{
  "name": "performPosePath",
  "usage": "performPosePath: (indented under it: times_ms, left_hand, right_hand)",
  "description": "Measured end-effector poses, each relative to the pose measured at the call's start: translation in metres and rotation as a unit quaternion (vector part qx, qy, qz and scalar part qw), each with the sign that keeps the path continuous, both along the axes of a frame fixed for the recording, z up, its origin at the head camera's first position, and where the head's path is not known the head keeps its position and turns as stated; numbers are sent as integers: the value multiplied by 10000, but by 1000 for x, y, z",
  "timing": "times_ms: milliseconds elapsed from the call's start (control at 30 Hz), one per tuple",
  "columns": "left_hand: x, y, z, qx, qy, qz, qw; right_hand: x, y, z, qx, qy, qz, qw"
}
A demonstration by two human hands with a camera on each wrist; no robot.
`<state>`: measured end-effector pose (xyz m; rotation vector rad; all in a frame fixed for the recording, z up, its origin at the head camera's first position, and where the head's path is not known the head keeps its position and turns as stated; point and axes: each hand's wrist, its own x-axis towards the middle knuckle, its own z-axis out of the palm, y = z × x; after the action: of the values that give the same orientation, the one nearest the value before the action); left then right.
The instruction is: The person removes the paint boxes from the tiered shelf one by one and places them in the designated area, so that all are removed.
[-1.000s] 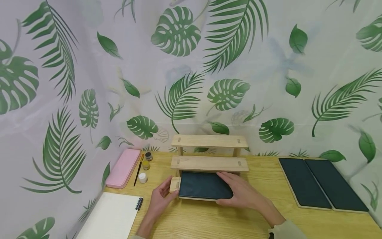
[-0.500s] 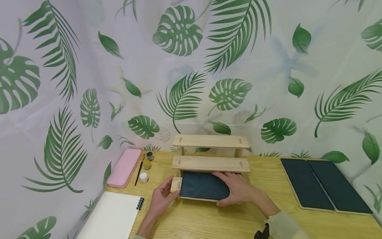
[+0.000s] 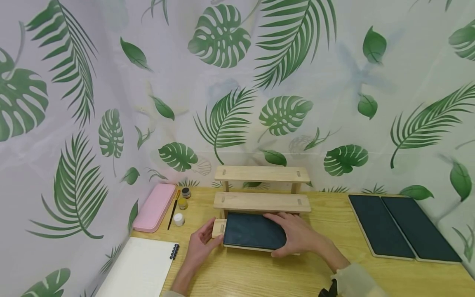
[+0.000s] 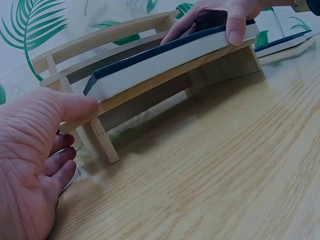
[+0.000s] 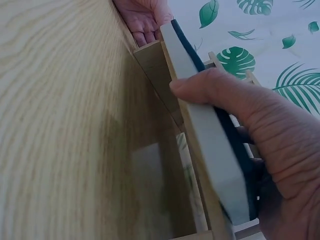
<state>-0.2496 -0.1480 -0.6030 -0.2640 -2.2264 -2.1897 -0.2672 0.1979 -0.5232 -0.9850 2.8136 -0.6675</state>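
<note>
A three-step wooden rack [image 3: 261,201] stands on the table by the back wall. A dark-topped board with a pale edge [image 3: 252,235] [image 4: 165,57] [image 5: 200,125] lies on its lowest step. My right hand [image 3: 298,237] [image 5: 250,125] holds the board's right end, thumb on the front edge and fingers spread on top. My left hand [image 3: 202,245] [image 4: 35,155] lies at the rack's left end. Its thumb tip touches the end of the lowest step and the board's corner, and its fingers hang loosely curled, holding nothing.
A pink case [image 3: 154,207], a thin brush [image 3: 172,209] and small paint jars [image 3: 182,204] sit left of the rack. A white spiral pad [image 3: 139,268] lies at the front left. Two more dark boards [image 3: 402,227] lie at the right. A leaf-print curtain hangs close behind.
My right hand has slid a little left and further over the board's right end. The left hand has stayed at the rack's left end.
</note>
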Motion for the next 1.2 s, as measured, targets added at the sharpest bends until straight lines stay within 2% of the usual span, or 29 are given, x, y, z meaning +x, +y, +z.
performPosePath:
  times_ms: [200,367,467,600,767,1067,1200]
  left_hand:
    - [0,1,-3,9,-21,14,10000]
    - [1,2,-2,-79,-74,28,9999]
    - [1,2,-2,-114,-64,19,9999]
    - [2,2,0,-20,-48,18,10000]
    - [1,3,1,60,-21,5,10000]
    - [2,2,3,29,48,21,10000]
    - [2,1,4,33,1,-3,10000]
  right_hand:
    - [8,1,-4,-194,285,-279,9990]
    - [14,3,-3,-278,560,-321,9975]
    - [20,5,0,-345,588,-346,9971]
    - [30,5,8,-513,386,-461,9969]
    - [46,7,23,-705,256,-888,9932]
    - [80,19,70,-652,851,-1774,9783]
    - [92,29,85,-726,823,-2152,9704]
